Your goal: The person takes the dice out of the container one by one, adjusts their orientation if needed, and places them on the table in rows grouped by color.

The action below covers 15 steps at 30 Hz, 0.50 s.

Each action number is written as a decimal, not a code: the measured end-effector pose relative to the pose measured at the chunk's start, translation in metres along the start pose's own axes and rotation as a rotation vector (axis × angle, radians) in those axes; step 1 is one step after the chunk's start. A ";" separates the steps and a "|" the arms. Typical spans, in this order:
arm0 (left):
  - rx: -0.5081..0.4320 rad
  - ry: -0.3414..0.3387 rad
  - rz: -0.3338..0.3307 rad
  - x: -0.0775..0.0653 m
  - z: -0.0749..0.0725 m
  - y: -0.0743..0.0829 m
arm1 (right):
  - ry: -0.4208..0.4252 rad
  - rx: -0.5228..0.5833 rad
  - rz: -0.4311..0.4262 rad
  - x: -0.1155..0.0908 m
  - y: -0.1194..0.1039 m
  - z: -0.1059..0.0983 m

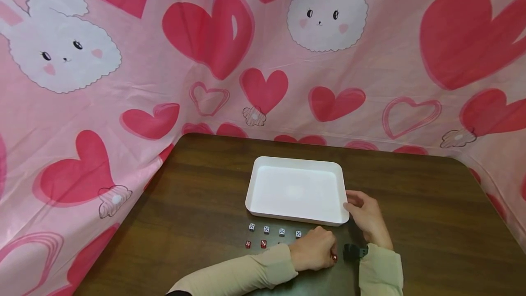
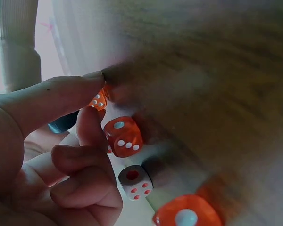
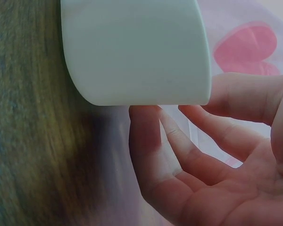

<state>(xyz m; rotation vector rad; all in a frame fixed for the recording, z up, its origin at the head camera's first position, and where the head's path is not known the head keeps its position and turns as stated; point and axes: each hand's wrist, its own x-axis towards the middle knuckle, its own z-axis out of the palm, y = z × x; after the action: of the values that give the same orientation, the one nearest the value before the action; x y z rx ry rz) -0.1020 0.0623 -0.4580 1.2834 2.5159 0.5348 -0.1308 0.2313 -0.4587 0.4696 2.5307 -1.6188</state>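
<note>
My left hand (image 1: pixel 314 249) pinches a red die (image 2: pixel 98 101) between thumb and finger, low over the table at the near right end of the dice. In the left wrist view another red die (image 2: pixel 124 136) and a white die (image 2: pixel 136 182) lie just beside the fingers. My right hand (image 1: pixel 370 218) holds the right end of a white rectangular tray (image 1: pixel 296 219), its thumb over the rim and fingers against the outside wall. The tray floor shows no objects. White dice (image 1: pixel 266 230) stand in a row in front of the tray, with red dice (image 1: pixel 263 244) nearer me, partly hidden by my left arm.
The dark wooden table (image 1: pixel 197 204) carries the tray and dice. A pink cloth (image 1: pixel 135 76) with hearts and rabbits hangs behind and along the left side. A black band (image 1: pixel 354 252) sits at my right wrist, close to the left hand.
</note>
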 end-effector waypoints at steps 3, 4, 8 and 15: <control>0.009 0.005 -0.007 0.000 0.000 0.000 | -0.001 0.004 0.001 0.000 -0.001 0.001; 0.008 0.008 -0.006 0.000 0.000 0.000 | -0.001 0.005 -0.001 0.000 -0.001 0.001; 0.012 0.025 -0.001 -0.001 0.000 0.000 | 0.003 0.007 -0.006 0.001 -0.001 0.002; -0.015 0.045 -0.021 -0.005 -0.005 0.000 | 0.006 -0.001 0.007 0.001 0.001 0.000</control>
<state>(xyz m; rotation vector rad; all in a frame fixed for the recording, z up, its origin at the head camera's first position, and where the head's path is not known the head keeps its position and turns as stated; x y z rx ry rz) -0.1011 0.0570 -0.4529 1.2524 2.5539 0.5825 -0.1311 0.2314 -0.4601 0.4837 2.5309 -1.6165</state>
